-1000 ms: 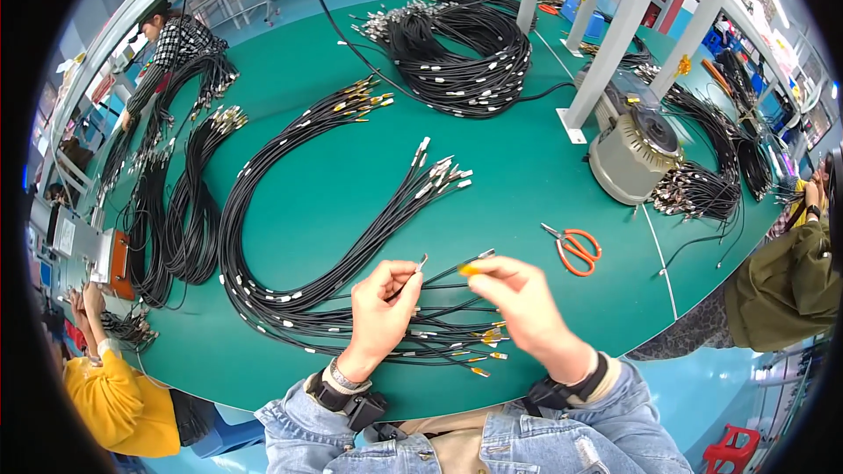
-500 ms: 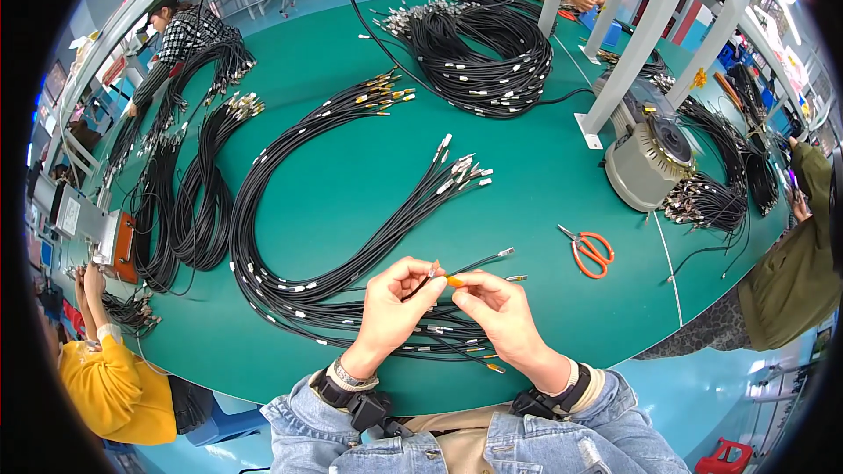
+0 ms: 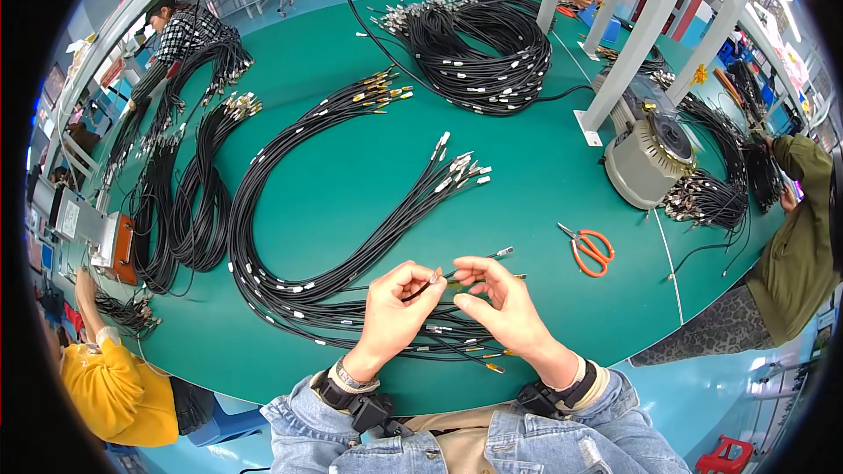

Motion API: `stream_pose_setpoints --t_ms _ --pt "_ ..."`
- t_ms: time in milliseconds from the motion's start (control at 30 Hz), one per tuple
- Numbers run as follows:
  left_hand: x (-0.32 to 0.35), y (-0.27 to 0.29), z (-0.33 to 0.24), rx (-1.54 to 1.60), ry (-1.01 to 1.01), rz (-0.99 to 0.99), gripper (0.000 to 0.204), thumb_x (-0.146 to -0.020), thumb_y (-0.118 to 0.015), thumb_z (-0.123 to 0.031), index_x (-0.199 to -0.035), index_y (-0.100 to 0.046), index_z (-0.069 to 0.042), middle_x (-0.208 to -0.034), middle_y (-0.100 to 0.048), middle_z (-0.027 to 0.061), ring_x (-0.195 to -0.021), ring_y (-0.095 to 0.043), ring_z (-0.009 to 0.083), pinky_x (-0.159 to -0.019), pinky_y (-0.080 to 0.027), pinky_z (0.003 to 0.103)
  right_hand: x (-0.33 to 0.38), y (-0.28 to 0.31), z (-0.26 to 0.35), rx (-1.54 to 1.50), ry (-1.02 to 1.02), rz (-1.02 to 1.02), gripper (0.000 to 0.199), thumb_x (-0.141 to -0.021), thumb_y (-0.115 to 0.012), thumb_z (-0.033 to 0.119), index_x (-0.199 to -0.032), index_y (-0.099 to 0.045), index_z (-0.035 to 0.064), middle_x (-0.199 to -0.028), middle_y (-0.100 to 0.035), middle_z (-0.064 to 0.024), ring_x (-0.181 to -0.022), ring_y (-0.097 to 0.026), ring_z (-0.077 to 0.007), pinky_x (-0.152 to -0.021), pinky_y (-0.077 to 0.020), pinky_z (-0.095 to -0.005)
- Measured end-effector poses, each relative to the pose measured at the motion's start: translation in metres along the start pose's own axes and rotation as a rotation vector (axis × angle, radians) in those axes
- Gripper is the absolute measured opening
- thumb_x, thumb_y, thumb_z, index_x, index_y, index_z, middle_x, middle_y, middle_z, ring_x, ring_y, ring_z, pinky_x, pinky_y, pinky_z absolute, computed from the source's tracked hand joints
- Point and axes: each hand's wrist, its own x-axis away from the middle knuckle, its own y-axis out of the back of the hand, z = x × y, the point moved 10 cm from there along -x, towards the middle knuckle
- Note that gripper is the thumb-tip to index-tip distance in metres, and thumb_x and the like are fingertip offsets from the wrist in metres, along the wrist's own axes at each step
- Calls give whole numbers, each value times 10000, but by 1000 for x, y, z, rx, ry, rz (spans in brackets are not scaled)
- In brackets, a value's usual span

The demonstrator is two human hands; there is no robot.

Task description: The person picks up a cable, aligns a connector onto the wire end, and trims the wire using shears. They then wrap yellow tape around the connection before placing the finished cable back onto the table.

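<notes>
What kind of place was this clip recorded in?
Probably a cable-assembly workshop. Bundles of black cables with metal connectors cover a large green worktable, a grey round-topped bench machine stands on it, and other seated workers handle cables around its edge.

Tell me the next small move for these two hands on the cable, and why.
Probably bring the fingertips closer and seat the piece on the cable end: the left hand pinches the thin black cable, and the right hand pinches beside it, the two almost meeting above the cable bundle.

Connector tip [image 3: 436, 276] hidden between the hands' fingertips [image 3: 457, 279].
</notes>
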Motion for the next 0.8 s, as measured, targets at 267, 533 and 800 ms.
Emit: stream_pose_setpoints --t_ms 267,533,800 --pt "0 -7 3 -50 58 53 33 -846 -620 1 -840 -588 4 -804 -580 -8 -713 -527 27 -625 -426 170 -6 4 -1 173 115 23 110 -826 -637 44 -929 -614 12 -963 -566 -50 -909 -533 -133 -826 -427 -283" --pt "-2 -3 -3 10 -19 -34 64 -846 -614 -9 -906 -619 15 -779 -593 2 -672 -551 56 -603 -447 188 3 16 -4 -60 -28 -94 54 -841 -635 51 -867 -608 12 -894 -567 -13 -830 -524 -88 -758 -423 -240" --pt "11 -12 -44 -571 -365 -150 98 -774 -675 19 -862 -638 -5 -696 -615 50 -553 -562 71 -479 -448 210 9 1 -4 -146 58 -148 29 -847 -616 11 -860 -590 14 -879 -556 -1 -786 -505 -66 -714 -417 -221"
